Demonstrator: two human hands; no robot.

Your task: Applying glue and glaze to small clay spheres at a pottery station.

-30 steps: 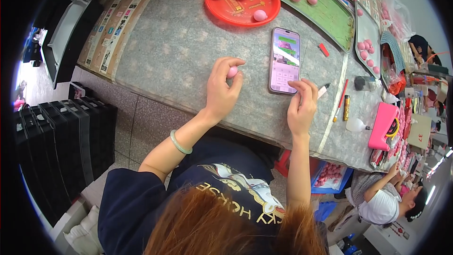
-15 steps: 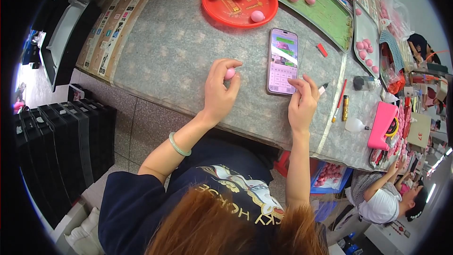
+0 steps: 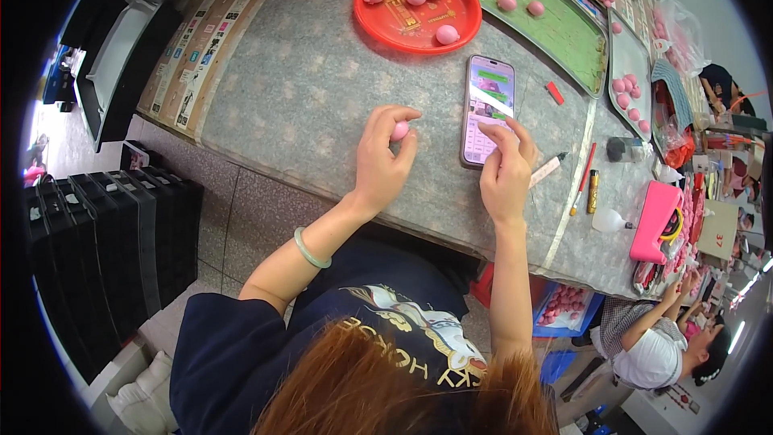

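Observation:
A small pink ball-shaped piece (image 3: 399, 130) sits between the curled fingers and thumb of my left hand (image 3: 383, 159), which rests on the table. A phone (image 3: 488, 113) with a lit screen and keyboard lies right of it. My right hand (image 3: 507, 167) is over the phone's lower right part, its index finger at the keyboard; the fingers are loosely bent and apart, with nothing seen between them. Just right of that hand lies a white pen (image 3: 547, 169) with a dark tip, partly hidden by the hand.
A red round tray (image 3: 385, 22) with several pink pieces stands at the back. Beside it are a green-lined metal tray (image 3: 564, 36) and another tray (image 3: 632, 64). A red brush (image 3: 581, 177), gold tube (image 3: 593, 192), squeeze bottle (image 3: 608, 220) and pink holder (image 3: 656, 221) lie right. Another person (image 3: 652, 354) sits beyond.
My right hand has shifted left and up over the phone's keyboard, uncovering more of the pen. My left hand still holds the pink piece. The whole view has shifted slightly.

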